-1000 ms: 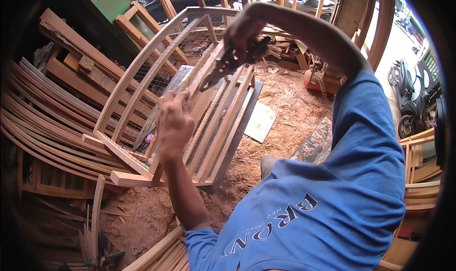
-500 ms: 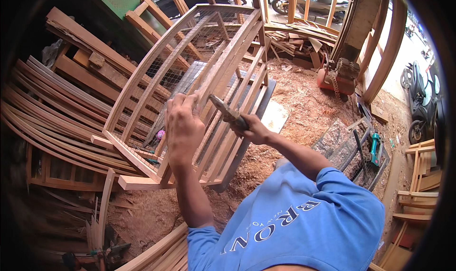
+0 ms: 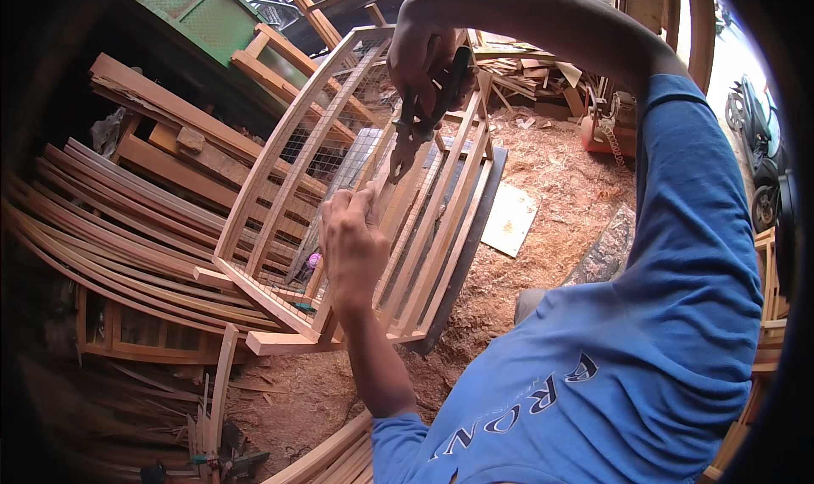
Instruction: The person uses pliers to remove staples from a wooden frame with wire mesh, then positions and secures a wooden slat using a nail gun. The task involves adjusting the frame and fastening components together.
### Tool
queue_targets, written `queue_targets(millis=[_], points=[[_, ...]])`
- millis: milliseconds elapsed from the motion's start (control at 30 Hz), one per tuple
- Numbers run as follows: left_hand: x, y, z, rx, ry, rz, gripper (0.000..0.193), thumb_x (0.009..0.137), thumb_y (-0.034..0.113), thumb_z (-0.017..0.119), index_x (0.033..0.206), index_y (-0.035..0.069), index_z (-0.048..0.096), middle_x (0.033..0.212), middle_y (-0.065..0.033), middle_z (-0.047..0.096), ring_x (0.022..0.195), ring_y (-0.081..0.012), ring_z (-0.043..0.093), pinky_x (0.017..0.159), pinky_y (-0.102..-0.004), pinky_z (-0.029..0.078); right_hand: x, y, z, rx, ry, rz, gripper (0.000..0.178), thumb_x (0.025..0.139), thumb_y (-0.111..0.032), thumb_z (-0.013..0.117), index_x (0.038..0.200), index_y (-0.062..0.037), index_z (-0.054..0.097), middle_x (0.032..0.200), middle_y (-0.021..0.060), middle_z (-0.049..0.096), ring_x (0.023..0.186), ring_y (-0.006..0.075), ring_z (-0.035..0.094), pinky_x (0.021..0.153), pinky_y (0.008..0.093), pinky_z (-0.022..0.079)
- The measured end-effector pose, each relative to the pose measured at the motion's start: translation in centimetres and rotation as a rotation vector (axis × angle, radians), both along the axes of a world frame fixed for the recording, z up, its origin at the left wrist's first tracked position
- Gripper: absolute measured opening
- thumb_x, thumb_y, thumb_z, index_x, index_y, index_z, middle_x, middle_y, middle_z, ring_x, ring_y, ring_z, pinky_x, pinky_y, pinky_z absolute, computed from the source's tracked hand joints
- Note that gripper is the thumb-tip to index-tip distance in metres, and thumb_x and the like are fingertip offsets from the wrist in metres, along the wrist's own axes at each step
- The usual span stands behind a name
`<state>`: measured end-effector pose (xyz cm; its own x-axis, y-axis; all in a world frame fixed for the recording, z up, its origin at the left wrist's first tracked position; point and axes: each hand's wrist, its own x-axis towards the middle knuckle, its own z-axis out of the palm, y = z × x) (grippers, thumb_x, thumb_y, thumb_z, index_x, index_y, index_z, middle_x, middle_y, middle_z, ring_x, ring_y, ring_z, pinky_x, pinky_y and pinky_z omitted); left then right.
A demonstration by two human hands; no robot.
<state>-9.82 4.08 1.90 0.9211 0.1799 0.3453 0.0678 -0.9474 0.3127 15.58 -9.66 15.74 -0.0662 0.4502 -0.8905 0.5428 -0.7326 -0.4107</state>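
My left hand (image 3: 352, 238) is closed, fingers bent and drawn together at the top rail of a wooden frame (image 3: 292, 128). What sits between its fingertips is hidden. My right hand (image 3: 424, 64) is raised over the rail, gripping a pair of dark-handled pliers (image 3: 405, 145). The pliers' tapered jaws point down, close to the left fingertips; whether they touch anything I cannot make out. Wire mesh (image 3: 309, 141) covers the curved side of the frame, and straight slats (image 3: 445, 221) run along its other side.
Curved wooden strips (image 3: 127, 238) are stacked at the left, below thick planks (image 3: 182, 119). A red machine (image 3: 606, 128) stands at the far right. A pale board (image 3: 511, 217) lies on shavings (image 3: 543, 166). More lumber (image 3: 326, 450) lies near the lower edge.
My right arm has swung up and over, so the pliers now point down from above instead of reaching in from the right. My left hand stays at the rail; the view has shifted.
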Motion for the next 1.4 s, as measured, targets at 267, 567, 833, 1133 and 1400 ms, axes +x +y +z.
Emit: queue_targets(millis=[267,567,833,1133,1400], points=[[0.0,0.4,-0.1,-0.024,-0.007,-0.011,0.029,0.097,0.009,0.056,0.122,0.003,0.069,0.113,-0.0129,0.062,0.111,-0.0292,0.055,0.103,-0.0402,0.045,-1.7,-9.0,-12.3,0.535,0.221,-0.3,0.043,0.093,-0.01,0.066,0.134,-0.0027,0.054,0.086,0.011,0.069,0.067,0.0165,0.068,0.056,0.0315,0.06],[0.2,-0.6,-0.1,0.011,-0.008,0.047,0.025,0.099,0.013,0.057,0.118,0.003,0.069,0.112,-0.0113,0.063,0.109,-0.0283,0.057,0.098,-0.0419,0.047,-16.4,-5.7,-28.6,1.266,-0.311,-0.744,0.029,0.093,-0.008,0.063,0.119,-0.0002,0.054,0.082,0.0186,0.062,0.08,0.0309,0.064,0.072,0.0436,0.049],[0.1,-0.2,-0.1,0.002,-0.015,0.043,0.027,0.1,0.015,0.056,0.121,0.004,0.07,0.11,-0.0111,0.064,0.107,-0.0278,0.057,0.097,-0.0411,0.047,-9.5,-11.2,-22.5,1.03,0.156,-0.53,0.033,0.094,-0.012,0.063,0.125,-0.0016,0.057,0.084,0.009,0.066,0.066,0.0168,0.067,0.058,0.0358,0.058],[0.0,-0.3,-0.1,0.048,-0.015,0.053,0.028,0.099,0.014,0.057,0.122,0.004,0.069,0.109,-0.0085,0.064,0.107,-0.0255,0.057,0.1,-0.0386,0.047,-8.2,-6.6,-30.4,0.935,1.524,-0.584,0.038,0.102,-0.015,0.056,0.13,0.008,0.046,0.079,0.0141,0.061,0.059,0.0215,0.064,0.043,0.0309,0.053],[0.2,-0.3,-0.3,0.016,-0.037,0.056,0.026,0.098,0.014,0.06,0.119,0.004,0.07,0.107,-0.0088,0.064,0.105,-0.0264,0.057,0.098,-0.0394,0.048,-13.1,-8.7,-26.5,1.189,-0.389,-0.545,0.037,0.091,-0.006,0.063,0.126,0.0041,0.055,0.096,0.0144,0.067,0.105,0.0238,0.066,0.088,0.0411,0.051]])
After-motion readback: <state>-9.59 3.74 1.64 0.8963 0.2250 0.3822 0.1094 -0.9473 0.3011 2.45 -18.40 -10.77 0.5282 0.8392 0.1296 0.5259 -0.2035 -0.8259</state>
